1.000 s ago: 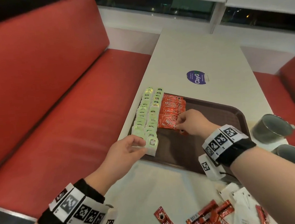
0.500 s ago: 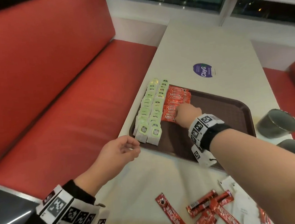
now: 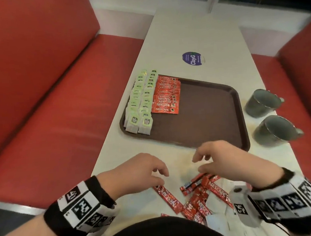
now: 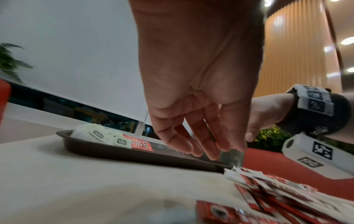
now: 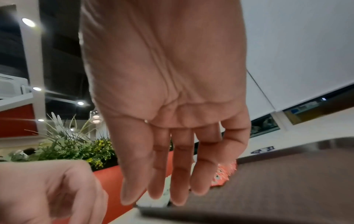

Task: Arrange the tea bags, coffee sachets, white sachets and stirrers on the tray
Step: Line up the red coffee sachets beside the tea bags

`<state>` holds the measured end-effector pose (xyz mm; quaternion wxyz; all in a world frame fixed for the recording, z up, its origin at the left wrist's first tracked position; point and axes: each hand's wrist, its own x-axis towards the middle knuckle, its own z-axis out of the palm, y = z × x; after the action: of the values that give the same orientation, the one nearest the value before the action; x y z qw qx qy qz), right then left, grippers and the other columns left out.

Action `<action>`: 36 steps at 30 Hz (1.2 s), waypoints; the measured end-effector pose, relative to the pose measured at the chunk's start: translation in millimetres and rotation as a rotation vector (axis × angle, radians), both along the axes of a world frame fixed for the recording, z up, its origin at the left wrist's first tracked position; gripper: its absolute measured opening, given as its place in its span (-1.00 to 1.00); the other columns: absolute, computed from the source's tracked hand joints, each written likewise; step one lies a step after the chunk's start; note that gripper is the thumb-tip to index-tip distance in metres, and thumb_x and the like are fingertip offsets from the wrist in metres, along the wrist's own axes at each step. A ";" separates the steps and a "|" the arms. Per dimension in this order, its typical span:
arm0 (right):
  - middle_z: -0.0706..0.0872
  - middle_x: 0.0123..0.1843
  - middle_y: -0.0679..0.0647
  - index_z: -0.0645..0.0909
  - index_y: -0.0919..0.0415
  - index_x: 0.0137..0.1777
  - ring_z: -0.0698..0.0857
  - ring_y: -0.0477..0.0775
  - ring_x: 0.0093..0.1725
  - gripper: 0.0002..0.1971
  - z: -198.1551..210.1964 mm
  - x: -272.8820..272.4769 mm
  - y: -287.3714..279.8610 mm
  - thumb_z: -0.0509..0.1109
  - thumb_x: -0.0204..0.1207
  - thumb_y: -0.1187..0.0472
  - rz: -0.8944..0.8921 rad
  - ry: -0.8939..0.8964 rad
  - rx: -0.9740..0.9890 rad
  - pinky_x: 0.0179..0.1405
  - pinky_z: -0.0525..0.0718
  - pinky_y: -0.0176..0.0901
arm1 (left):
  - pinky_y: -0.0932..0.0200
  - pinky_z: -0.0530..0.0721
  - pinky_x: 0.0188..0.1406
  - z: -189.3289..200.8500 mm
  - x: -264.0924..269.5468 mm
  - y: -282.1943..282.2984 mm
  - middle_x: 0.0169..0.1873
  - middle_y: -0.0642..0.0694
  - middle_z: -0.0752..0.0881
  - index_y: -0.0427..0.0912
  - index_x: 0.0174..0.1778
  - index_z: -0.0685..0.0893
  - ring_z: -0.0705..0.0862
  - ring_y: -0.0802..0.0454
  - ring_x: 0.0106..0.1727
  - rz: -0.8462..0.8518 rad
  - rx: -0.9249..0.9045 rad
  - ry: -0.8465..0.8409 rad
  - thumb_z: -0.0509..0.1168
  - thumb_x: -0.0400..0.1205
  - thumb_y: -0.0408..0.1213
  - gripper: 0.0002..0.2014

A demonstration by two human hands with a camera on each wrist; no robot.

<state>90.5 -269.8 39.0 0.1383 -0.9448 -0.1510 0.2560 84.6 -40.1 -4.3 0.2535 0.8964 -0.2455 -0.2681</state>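
The pale bench (image 3: 190,30) is running between red seats (image 3: 35,90). The brown tray (image 3: 216,112) is lying mid-bench, with two rows of tea bags (image 3: 140,102) sitting along its nine o'clock edge and coffee sachets (image 3: 167,96) overlapping just beside them. Two grey mugs (image 3: 267,117) are standing at the tray's three o'clock. At six o'clock, loose coffee sachets (image 3: 201,198) and white sachets (image 3: 216,219) are lying heaped. The left hand (image 3: 142,173) and right hand (image 3: 222,159) are hovering above them, fingers relaxed and holding nothing.
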 end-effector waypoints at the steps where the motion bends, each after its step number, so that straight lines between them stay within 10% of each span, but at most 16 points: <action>1: 0.63 0.04 -0.22 0.68 -0.09 0.15 0.58 -0.16 0.11 -0.73 -5.0 -12.3 -6.3 0.49 0.45 0.06 -0.015 0.018 -0.032 0.09 0.49 -0.32 | 0.38 0.40 -0.02 -3.7 -3.5 -3.9 0.07 0.20 0.67 0.09 0.19 0.70 0.46 0.30 0.03 -0.044 0.034 -0.014 0.36 0.58 -0.08 -0.74; 9: 0.43 0.38 -0.25 0.43 -0.23 0.42 0.33 -0.04 0.37 -0.49 -32.8 -67.7 -9.9 0.39 0.45 -0.08 0.154 -0.097 -0.157 0.30 0.27 -0.03 | 0.11 0.48 0.12 -24.2 -30.0 -27.2 0.14 0.07 0.66 0.03 0.30 0.59 0.47 0.05 0.14 -0.331 0.261 -0.174 0.31 0.60 -0.12 -0.67; 17: 0.52 0.23 0.03 0.51 0.00 0.38 0.42 0.19 0.26 -0.62 -52.3 -76.1 5.5 0.20 0.58 0.22 0.299 -0.238 -0.200 0.21 0.28 0.12 | 0.12 0.47 0.00 -32.8 -33.9 -28.3 -0.04 0.01 0.62 -0.03 0.00 0.60 0.49 0.01 0.06 -0.291 0.342 -0.230 0.28 0.63 -0.20 -0.93; 21: 0.53 0.18 0.04 0.57 0.06 0.26 0.42 0.17 0.20 -0.67 -47.8 -72.1 8.8 0.19 0.54 0.30 0.308 -0.242 -0.179 0.10 0.28 0.06 | 0.17 0.39 -0.20 -36.5 -33.2 -20.1 -0.25 0.06 0.52 0.00 -0.22 0.42 0.49 0.01 -0.10 -0.162 0.238 -0.153 0.23 0.63 -0.23 -0.86; 28: 0.55 -0.11 -0.14 0.52 -0.05 -0.09 0.42 0.00 0.06 -0.88 -39.3 -58.7 7.6 0.28 0.54 0.23 0.241 -0.132 -0.103 0.07 0.25 -0.03 | 0.12 0.45 -0.23 -20.1 -27.0 -9.9 -0.21 -0.06 0.62 -0.02 -0.01 0.40 0.56 -0.03 -0.19 0.104 0.018 -0.014 0.16 0.65 -0.33 -0.89; 36: 0.58 -0.36 -0.23 0.58 -0.05 -0.30 0.54 -0.25 -0.29 -0.79 -8.9 -46.8 15.4 0.51 0.41 0.26 -0.025 -0.065 0.368 -0.24 0.44 -0.44 | 0.29 0.64 -0.09 9.3 -25.7 -26.4 -0.11 0.06 0.75 -0.04 0.06 0.64 0.70 0.24 -0.14 0.189 -0.427 0.350 0.53 0.46 -0.18 -0.70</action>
<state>43.7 -254.4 30.2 0.3071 -0.9130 -0.1882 0.1914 59.0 -66.5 5.0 0.4987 0.7818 -0.1642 -0.3362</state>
